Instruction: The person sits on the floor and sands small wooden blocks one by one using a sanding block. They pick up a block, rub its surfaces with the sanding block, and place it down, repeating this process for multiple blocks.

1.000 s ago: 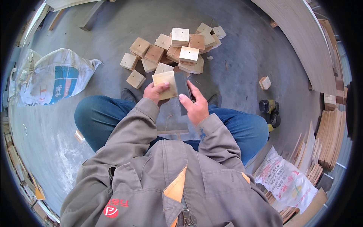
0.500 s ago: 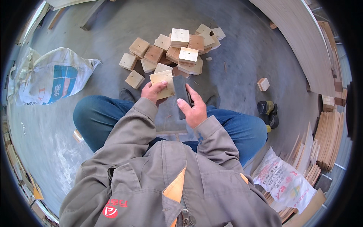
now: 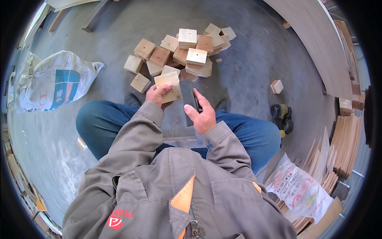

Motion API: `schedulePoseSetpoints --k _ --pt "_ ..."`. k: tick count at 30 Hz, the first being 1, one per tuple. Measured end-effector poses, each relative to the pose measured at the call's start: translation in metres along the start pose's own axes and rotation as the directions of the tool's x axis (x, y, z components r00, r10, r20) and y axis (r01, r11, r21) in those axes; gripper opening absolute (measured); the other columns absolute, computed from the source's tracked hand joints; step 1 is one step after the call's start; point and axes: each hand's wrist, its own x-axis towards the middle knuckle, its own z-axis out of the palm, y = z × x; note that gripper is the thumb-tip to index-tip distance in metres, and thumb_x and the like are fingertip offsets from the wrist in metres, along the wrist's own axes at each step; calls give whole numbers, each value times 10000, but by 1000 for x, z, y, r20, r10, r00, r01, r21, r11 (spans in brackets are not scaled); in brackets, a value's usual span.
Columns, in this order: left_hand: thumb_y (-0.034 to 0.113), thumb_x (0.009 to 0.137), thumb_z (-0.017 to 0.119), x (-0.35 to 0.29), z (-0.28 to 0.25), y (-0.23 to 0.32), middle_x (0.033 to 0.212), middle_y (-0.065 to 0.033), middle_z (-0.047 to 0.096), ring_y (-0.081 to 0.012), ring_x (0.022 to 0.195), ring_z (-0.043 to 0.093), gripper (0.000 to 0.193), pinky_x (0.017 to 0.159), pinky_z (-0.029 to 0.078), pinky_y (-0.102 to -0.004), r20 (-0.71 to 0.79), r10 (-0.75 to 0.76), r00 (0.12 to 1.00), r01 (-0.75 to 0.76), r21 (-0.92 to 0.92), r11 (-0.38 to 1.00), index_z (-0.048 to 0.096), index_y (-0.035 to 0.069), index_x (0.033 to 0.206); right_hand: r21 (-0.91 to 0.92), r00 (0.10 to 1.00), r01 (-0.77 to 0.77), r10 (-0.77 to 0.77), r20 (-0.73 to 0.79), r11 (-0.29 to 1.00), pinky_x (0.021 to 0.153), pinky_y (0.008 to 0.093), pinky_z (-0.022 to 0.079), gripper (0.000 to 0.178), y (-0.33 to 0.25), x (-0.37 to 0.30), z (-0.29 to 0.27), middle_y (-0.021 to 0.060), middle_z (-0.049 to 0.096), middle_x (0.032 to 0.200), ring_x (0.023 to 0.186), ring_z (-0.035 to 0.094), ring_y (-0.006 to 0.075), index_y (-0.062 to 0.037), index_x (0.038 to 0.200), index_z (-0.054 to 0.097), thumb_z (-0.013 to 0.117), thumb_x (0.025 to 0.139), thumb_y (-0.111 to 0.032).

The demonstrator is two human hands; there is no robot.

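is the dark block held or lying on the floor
Held: the right hand has its thumb on the face of the dark block and its fingers along one edge.

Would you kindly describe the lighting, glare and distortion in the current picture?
In the head view, corners are black and the pale panel at upper right looks bowed, likely by the lens; in that view, the floor has a whitish patch, perhaps glare; there too, the left hand and right hand look fairly sharp.

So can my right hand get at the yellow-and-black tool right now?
Probably not directly: your right hand holds the dark grey block, and the tool sits out past your right knee.
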Motion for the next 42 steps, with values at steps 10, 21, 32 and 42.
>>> schedulePoseSetpoints --k 10,21,32,42 --pt "164 740 853 -23 13 -14 1192 -133 692 -246 1077 680 697 943 550 -395 467 -46 883 -33 159 987 579 -11 1356 512 903 -165 338 -266 843 898 278 536 602 -2 49 -27 132 685 1211 1021 655 154 48 1524 446 686 1002 -132" --pt "122 661 890 -8 5 -10 1319 -144 656 -249 1209 629 927 1041 491 -382 478 16 878 -158 258 953 488 -14 1485 648 954 -172 289 -78 742 939 250 506 566 -9 45 -32 79 685 1180 1040 626 111 2 1527 471 664 1002 -95" --pt "86 576 893 5 -4 -11 1368 -153 620 -260 1257 605 1073 1097 455 -389 519 2 855 -165 268 949 412 -40 1527 647 951 -255 306 34 719 934 272 515 577 -11 43 -41 100 694 1177 1044 643 133 -9 1521 491 675 981 -100" --pt "109 534 909 0 -2 -14 1304 -152 574 -267 1221 598 997 1086 471 -368 476 410 778 -628 601 494 479 -25 1423 1 990 -1 1 -139 1000 1037 380 495 618 -9 42 -49 213 683 1251 1156 645 298 6 1411 603 779 881 -258"
